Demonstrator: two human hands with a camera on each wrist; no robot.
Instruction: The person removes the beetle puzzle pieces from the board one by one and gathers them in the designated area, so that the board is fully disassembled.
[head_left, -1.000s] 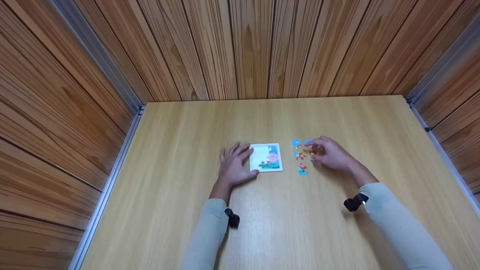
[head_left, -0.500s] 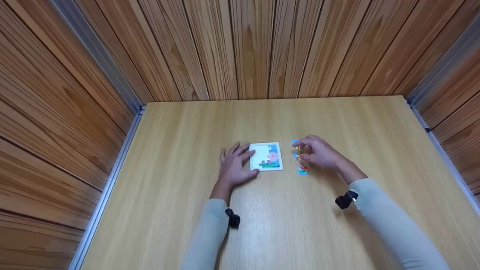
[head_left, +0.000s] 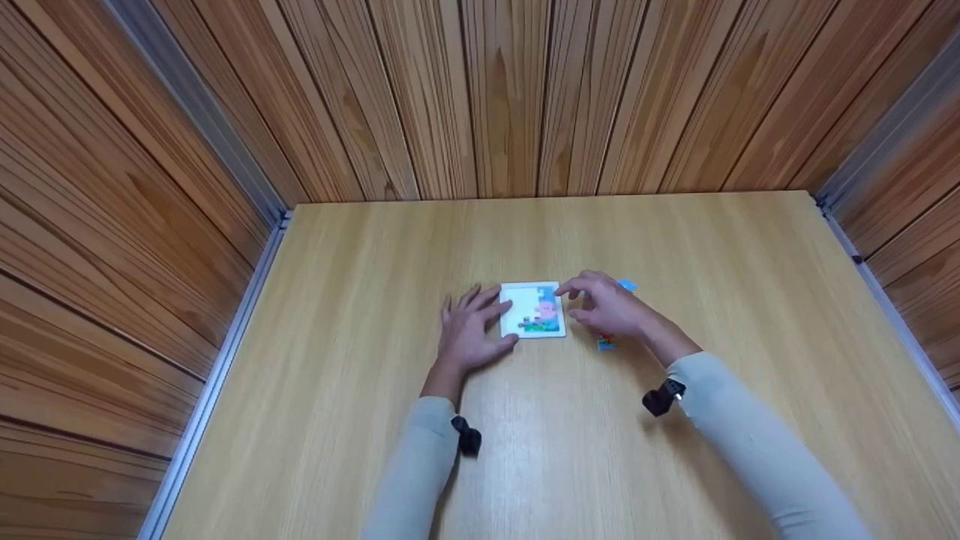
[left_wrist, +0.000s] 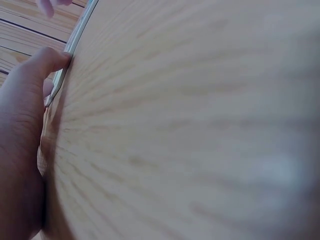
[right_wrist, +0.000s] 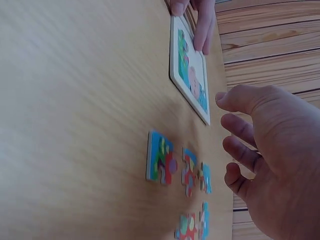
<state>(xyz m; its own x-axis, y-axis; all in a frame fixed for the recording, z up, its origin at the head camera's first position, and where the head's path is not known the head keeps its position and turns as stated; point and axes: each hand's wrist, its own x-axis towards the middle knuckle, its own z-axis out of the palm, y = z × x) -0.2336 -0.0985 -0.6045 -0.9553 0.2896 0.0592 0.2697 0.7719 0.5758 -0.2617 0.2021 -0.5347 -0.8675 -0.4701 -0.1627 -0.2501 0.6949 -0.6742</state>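
Note:
A white-framed puzzle board (head_left: pixel 513 315) lies on the table, its right part filled with pieces showing a pink pig, blue sky and flowers. My left hand (head_left: pixel 471 334) rests at its left side, fingers spread; the thumb touches the near left corner and one fingertip lies over the frame. My right hand (head_left: pixel 606 304) hovers just beyond the board's right edge, fingers loosely bent, with nothing seen between them. Beneath it are several loose jigsaw pieces, among them a blue and green one (right_wrist: pixel 161 157) and a red one (right_wrist: pixel 188 171). In the head view the hand hides most of them.
The wooden table (head_left: pixel 337 315) spreads out around the board. Wood-panelled walls (head_left: pixel 480 97) rise at the back and both sides, with metal rails (head_left: pixel 217 360) along the table's side edges. Each wrist carries a small black camera (head_left: pixel 663 397).
My right hand has moved left from over the loose pieces to the board's right edge. The board has shifted very slightly away from me. My left hand stays almost still.

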